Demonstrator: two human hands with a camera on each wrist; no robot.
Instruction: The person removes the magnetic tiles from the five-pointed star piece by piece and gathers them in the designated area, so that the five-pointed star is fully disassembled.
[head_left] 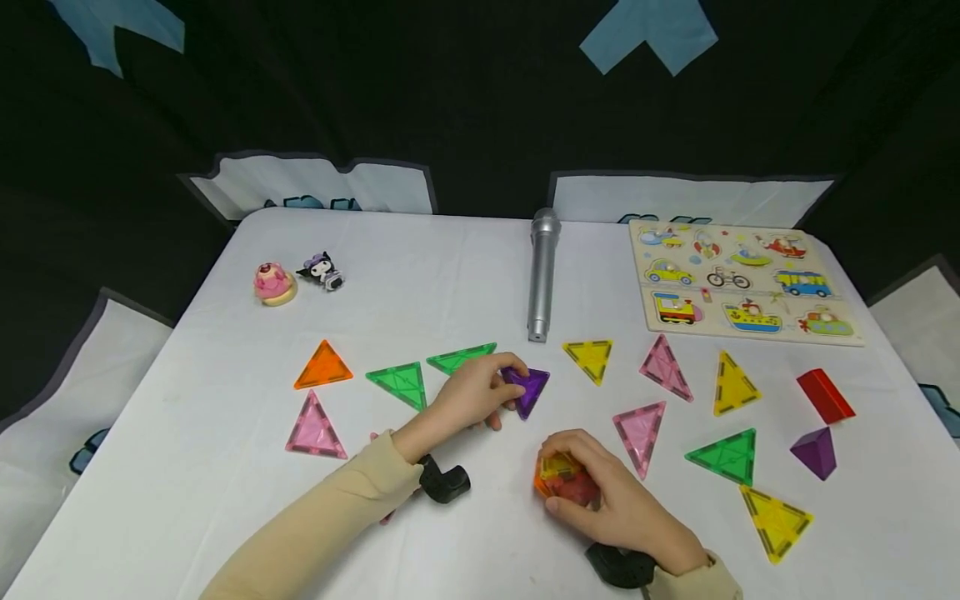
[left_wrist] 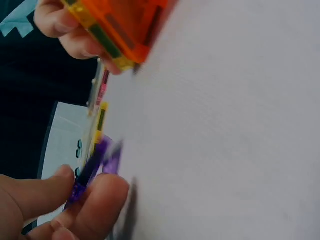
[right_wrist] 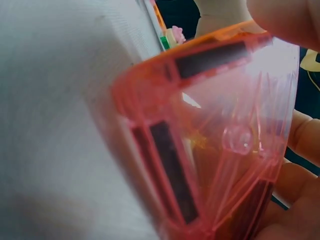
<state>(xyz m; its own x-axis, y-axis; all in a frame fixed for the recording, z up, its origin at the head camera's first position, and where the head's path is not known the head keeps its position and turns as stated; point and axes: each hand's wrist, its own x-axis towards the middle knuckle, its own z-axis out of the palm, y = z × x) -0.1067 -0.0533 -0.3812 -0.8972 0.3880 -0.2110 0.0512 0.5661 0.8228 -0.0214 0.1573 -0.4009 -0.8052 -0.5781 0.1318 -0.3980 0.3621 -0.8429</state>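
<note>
Pinching: the left hand [head_left: 471, 394] grips one corner of a purple triangle tile [head_left: 527, 388] between thumb and fingers; the left wrist view shows the tile [left_wrist: 89, 170] lifted on edge, thumb on one face and a finger on the other
Clutch: the right hand [head_left: 606, 498] curls round a small stack of tiles [head_left: 561, 479] — orange, yellow and red-pink ones pressed together — held low on the white table [head_left: 225, 467], near the front edge
Close view: from the right wrist the stack [right_wrist: 210, 140] shows clear coloured plastic with dark strips set along the edges, probably magnets
Where the purple tile is: near the table's middle, just below the grey microphone [head_left: 542, 273] and well apart from the stack
Handling, as I judge it: light, stiff, thin plastic; smooth faces may slip, so an edge or corner pinch suits best, and it lifts more easily once tipped up off the cloth
Magnets: if the strips are magnets, edges will snap together when brought close, and a loose hold could let a tile jump askew
Loose tiles: orange [head_left: 323, 367], two green [head_left: 400, 382] to the left, yellow [head_left: 588, 357] and pink [head_left: 663, 367] to the right — all lying flat
Right side: a red block [head_left: 824, 395] and a purple pyramid [head_left: 815, 451]
Far edge: a vehicle puzzle board [head_left: 742, 279] and two small figures [head_left: 296, 277]
</note>
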